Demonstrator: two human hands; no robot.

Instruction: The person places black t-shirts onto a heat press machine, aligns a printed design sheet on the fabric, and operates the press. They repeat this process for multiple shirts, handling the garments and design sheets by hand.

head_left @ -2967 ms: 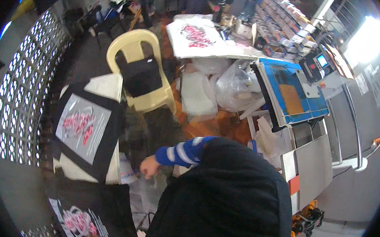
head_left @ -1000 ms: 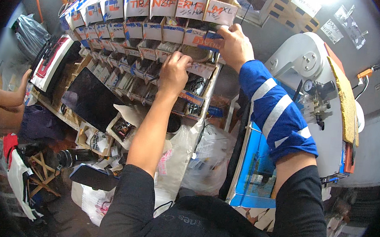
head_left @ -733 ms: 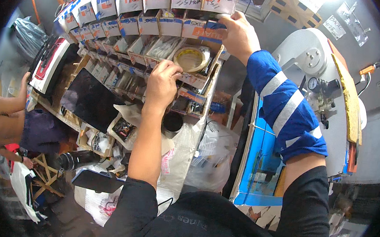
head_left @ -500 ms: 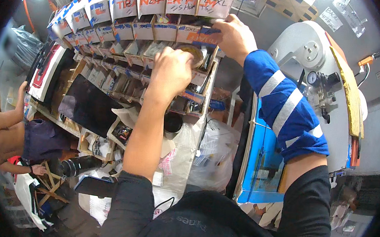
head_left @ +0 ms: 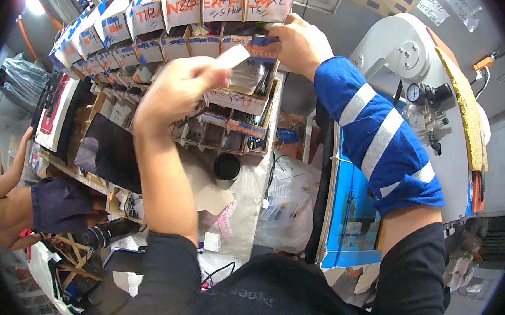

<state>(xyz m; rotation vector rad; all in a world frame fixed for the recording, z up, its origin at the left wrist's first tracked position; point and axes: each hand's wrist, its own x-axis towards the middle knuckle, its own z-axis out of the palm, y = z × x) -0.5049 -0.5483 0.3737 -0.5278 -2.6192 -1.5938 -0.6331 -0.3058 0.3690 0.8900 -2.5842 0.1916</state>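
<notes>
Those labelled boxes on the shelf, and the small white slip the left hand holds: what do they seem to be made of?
The boxes look like plain brown cardboard, matte, with raw bent edges and white paper fronts. The slip in the left hand seems to be thin paper or card: flat, white, dull; motion blur leaves that open. The right hand holds a box front.

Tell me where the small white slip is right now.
In the head view, the white slip is pinched in the left hand, upper centre, just in front of the cardboard bin shelf.
</notes>
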